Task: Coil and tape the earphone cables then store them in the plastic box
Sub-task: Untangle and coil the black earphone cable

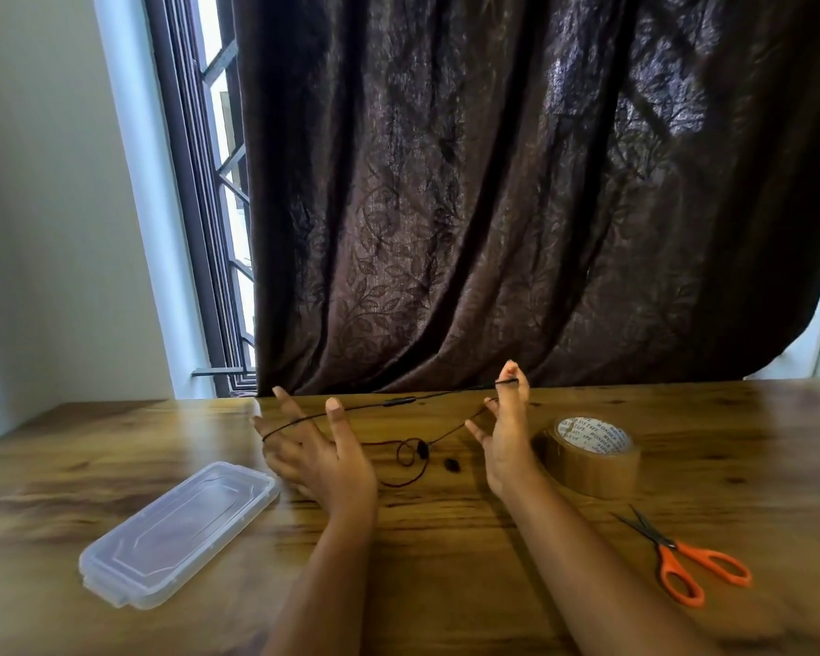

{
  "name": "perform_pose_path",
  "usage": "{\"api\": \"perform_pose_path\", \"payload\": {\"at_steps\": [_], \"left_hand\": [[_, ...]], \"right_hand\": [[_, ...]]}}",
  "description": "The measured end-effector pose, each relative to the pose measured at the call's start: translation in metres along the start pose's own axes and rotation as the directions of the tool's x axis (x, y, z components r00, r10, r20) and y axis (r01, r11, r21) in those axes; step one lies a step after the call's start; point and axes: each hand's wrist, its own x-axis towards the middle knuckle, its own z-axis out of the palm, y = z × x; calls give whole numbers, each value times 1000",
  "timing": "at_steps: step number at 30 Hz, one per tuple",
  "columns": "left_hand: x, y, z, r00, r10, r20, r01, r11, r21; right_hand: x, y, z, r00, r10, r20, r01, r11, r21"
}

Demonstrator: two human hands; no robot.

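Two-handed winding near the far edge of the counter [446,537]: hold earphone cable [398,401] taut across spread left hand [313,452] fingers, right hand [503,442] fingers pinching it, and lay even loops without kinks.

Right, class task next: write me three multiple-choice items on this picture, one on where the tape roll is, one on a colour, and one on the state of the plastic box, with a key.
1. Where is the tape roll?
A. on the windowsill
B. on the table, just right of the right hand
C. in a lap

2. What colour are the handles of the scissors?
A. blue
B. orange
C. green

3. How is the plastic box?
A. lid off
B. standing on end
C. lying flat, lid on

Key:
1 B, the roll stands beside that hand.
2 B, both finger loops are orange.
3 C, the clear lid covers it.
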Motion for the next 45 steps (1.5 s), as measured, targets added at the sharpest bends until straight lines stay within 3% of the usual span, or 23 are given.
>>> {"api": "perform_pose_path", "payload": {"at_steps": [2,4,6,8,10,12,14,15,16,17,19,21,23,25,27,29,31,34,36,40,42,45], "left_hand": [[0,-3,2,1000,16,-1,-16,1000,5],[-1,-2,-1,999,-8,47,19,972,-236],[-2,2,-5,988,-73,135,127,886,-447],[-3,7,-7,942,-136,307,264,866,-425],[-9,15,-7,795,-221,565,416,876,-243],[-17,24,-8,539,-282,794,469,883,-5],[-24,30,-9,321,-277,906,438,891,117],[-26,30,-8,263,-260,929,430,894,128],[-26,29,-6,250,-245,937,427,896,120],[-24,26,-4,289,-244,926,433,896,101],[-22,18,1,442,-223,869,375,926,47],[-21,7,6,598,-78,798,40,997,68],[-23,3,8,721,192,666,-348,931,108],[-24,3,8,772,402,493,-510,854,102],[-22,4,9,754,525,394,-602,792,97],[-20,1,9,718,556,420,-644,759,97],[-18,-2,8,728,521,446,-603,796,54],[-16,-3,8,671,569,476,-641,767,-13],[-17,-3,10,600,602,527,-692,721,-35],[-22,-8,15,506,568,649,-764,644,33],[-21,-9,16,529,584,616,-765,642,48],[-19,-5,12,648,583,490,-675,738,15]], "right_hand": [[-1,1,-2,999,23,36,-23,1000,20],[0,2,-2,998,26,56,-26,1000,3],[2,1,-3,995,24,99,-23,1000,-14],[1,-1,-4,988,17,152,-13,1000,-29],[1,0,-3,986,-25,162,38,996,-77],[1,0,0,983,-91,158,115,982,-149],[2,0,4,977,-126,172,167,955,-246],[3,1,5,971,-141,194,192,941,-279],[3,3,6,964,-153,218,215,930,-298],[4,5,6,957,-161,241,233,922,-310],[3,7,7,944,-190,268,273,908,-317],[2,6,10,928,-209,308,301,908,-292],[1,7,12,915,-179,363,293,911,-290],[-3,9,14,898,-76,433,236,915,-328],[-4,14,14,864,22,503,209,894,-397],[-6,17,14,836,103,539,194,863,-467],[-6,18,13,809,150,568,196,843,-502],[-7,12,12,784,138,606,167,893,-419],[-5,8,8,782,125,610,112,935,-335],[-4,4,5,847,78,526,137,924,-357],[-4,4,6,878,25,478,172,916,-364],[0,8,4,918,-85,388,282,827,-487]]}}
